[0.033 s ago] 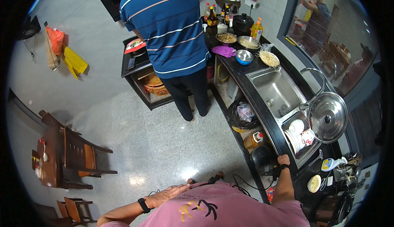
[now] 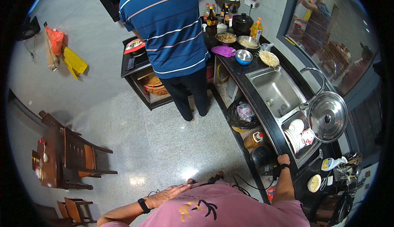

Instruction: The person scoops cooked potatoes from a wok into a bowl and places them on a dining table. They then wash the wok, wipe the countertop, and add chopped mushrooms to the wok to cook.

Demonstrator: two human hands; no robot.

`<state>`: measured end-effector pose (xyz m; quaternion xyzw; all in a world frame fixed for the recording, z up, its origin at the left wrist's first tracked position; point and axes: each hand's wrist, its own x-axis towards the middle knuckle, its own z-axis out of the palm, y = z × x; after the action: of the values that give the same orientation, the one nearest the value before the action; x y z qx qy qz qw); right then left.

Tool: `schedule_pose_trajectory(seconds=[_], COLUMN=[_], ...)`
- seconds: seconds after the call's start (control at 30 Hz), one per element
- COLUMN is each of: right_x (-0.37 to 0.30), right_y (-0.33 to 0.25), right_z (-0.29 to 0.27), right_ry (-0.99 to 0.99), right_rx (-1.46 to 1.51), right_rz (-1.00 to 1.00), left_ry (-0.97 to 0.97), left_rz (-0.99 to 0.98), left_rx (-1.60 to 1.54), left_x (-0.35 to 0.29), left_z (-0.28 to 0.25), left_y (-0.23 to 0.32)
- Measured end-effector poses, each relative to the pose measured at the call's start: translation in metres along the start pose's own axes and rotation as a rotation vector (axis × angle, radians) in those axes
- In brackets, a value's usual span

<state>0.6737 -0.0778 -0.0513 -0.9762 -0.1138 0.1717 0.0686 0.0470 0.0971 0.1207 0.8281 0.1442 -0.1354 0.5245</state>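
My left hand [image 2: 168, 195] lies flat against the front of my pink shirt [image 2: 230, 210], fingers stretched out and holding nothing. On the right, my right hand [image 2: 283, 159] is closed at the front edge of the black counter [image 2: 271, 138]; its fingers are partly hidden. Just beyond it, a dish rack [image 2: 310, 148] in the sink unit holds white plates [image 2: 292, 140], a bowl [image 2: 296, 126] and a patterned cup [image 2: 308, 136]. A large steel lid [image 2: 327, 117] leans beside the rack. Farther along is the steel sink [image 2: 281, 89].
A person in a striped blue shirt [image 2: 168, 29] stands at the far counter. Food bowls [image 2: 248, 42], a blue bowl [image 2: 244, 57], a purple cloth [image 2: 223, 51] and a black pot [image 2: 242, 24] crowd the corner. A spray bottle [image 2: 333, 163] stands right; a wooden chair [image 2: 82, 153] is left.
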Motion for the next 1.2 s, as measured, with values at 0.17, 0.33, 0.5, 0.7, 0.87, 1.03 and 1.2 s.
schedule_pose_trajectory(seconds=[0.17,0.33,0.5,0.7,0.87,1.03,1.2], right_x=[0.002,0.010,0.012,0.006,0.006,0.006,0.005], right_y=[-0.002,0.001,0.004,-0.002,-0.004,-0.006,-0.009], right_z=[-0.004,-0.005,-0.008,-0.015,-0.019,-0.019,-0.020], right_ry=[-0.002,-0.011,-0.008,0.000,-0.009,-0.009,-0.019], right_rx=[0.000,-0.023,-0.027,-0.013,-0.031,-0.035,-0.057], right_rz=[0.034,-0.008,-0.048,-0.044,-0.049,-0.051,-0.053], left_ry=[0.004,-0.070,-0.062,-0.057,-0.075,-0.054,-0.065], left_rz=[0.075,0.047,0.117,0.126,0.085,0.065,0.129], left_rx=[-0.002,-0.101,-0.065,-0.107,-0.128,-0.152,-0.132], left_x=[0.005,0.014,0.014,0.014,0.014,0.014,0.011], left_z=[-0.010,-0.007,-0.004,-0.006,-0.003,0.001,-0.001], left_y=[0.013,0.003,-0.002,0.003,0.000,0.000,0.000])
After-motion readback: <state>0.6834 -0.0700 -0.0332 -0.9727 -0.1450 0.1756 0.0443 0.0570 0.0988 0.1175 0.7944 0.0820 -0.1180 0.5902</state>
